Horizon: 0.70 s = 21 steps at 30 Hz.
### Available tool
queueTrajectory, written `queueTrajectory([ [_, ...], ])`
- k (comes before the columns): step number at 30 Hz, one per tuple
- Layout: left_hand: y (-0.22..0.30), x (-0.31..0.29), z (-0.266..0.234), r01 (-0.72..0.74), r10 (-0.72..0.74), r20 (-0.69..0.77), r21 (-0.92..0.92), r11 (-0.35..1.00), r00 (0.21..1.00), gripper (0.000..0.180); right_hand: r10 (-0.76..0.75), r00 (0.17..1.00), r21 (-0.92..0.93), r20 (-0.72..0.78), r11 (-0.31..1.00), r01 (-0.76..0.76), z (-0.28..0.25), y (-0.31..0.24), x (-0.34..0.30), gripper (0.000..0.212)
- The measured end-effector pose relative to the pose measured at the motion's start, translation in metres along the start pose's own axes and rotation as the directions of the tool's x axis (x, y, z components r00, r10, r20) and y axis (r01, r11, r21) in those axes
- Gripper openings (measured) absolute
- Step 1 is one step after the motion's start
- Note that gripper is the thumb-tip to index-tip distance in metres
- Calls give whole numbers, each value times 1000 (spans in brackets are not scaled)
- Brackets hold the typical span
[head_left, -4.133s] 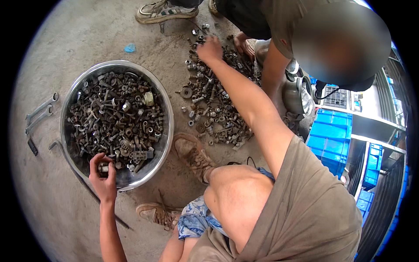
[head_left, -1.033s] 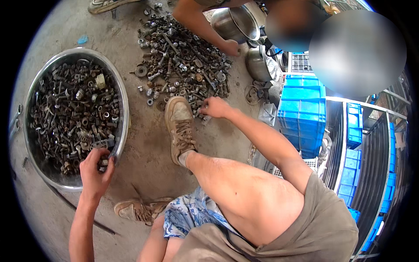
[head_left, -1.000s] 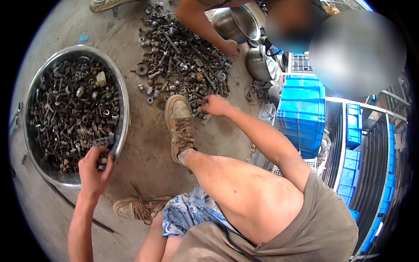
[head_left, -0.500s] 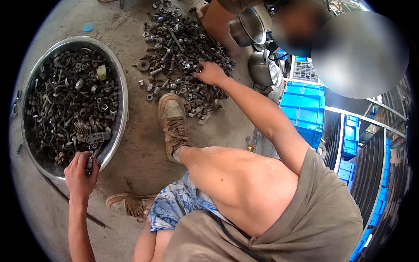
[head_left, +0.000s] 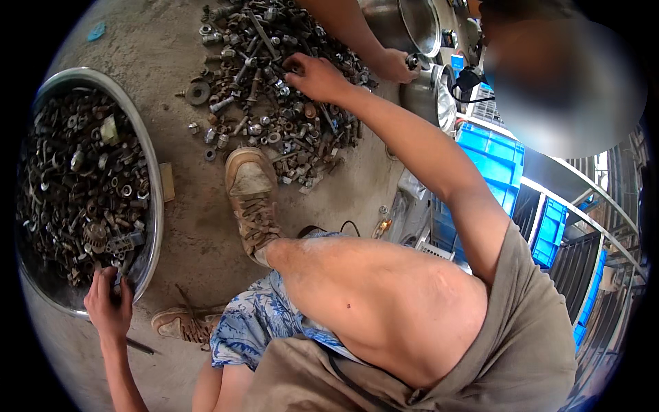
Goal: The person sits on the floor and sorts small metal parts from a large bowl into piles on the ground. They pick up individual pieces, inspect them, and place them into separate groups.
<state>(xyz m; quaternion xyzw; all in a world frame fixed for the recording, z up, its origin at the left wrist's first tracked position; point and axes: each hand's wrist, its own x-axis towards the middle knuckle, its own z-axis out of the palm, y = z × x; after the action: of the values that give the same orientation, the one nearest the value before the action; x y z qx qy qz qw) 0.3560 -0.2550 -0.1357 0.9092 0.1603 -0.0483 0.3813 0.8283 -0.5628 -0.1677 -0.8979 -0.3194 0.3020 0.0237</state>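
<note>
Over the near rim of a steel basin (head_left: 156, 185) at the left, my left hand (head_left: 110, 305) has its fingers curled around a small metal piece, too hidden to name. Greasy bolts, nuts and washers (head_left: 82, 172) fill that basin. A pile of similar bolts and nuts (head_left: 274, 117) lies on the concrete floor at the far middle. My right hand (head_left: 321, 79) reaches onto the pile with its fingers bent together at the tips; what they pinch is hidden. Beyond it, a co-worker's hand (head_left: 397, 66) holds a dark round metal part (head_left: 413, 62).
My shoe (head_left: 248, 182) stands just before the pile. Steel pots (head_left: 422, 96) sit at the far right, and blue crates (head_left: 491, 161) stand on racks at the right. A metal rod (head_left: 140, 347) lies near the basin, and a large washer (head_left: 198, 93) lies beside the pile.
The view has shifted, so the basin sits further left. My right hand remains at the pile and my left at the basin's rim. The co-worker's hand has lifted from the pile toward the pots.
</note>
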Motion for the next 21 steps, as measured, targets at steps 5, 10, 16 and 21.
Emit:
queueTrajectory([
  [5, -7, -3, 4, 55, -55, 11, -3, 998, 998, 19, -48, 996, -200, 80, 978, 63, -3, 10, -2, 37],
  [10, -3, 0, 0, 2, -2, 2, -6, 1000, 1000, 21, -110, 969, -401, 220, 896, 193, 2, 2, -20, 42],
  [16, 1, 1, 1, -5, 3, -37, -30, 1000, 999, 19, -269, 943, -503, 194, 798, 331, 11, 7, -33, 35],
  [21, 1, -1, 1, -39, 40, -76, 7, 999, 996, 19, -240, 937, -553, 252, 759, 343, 7, -7, -39, 31],
])
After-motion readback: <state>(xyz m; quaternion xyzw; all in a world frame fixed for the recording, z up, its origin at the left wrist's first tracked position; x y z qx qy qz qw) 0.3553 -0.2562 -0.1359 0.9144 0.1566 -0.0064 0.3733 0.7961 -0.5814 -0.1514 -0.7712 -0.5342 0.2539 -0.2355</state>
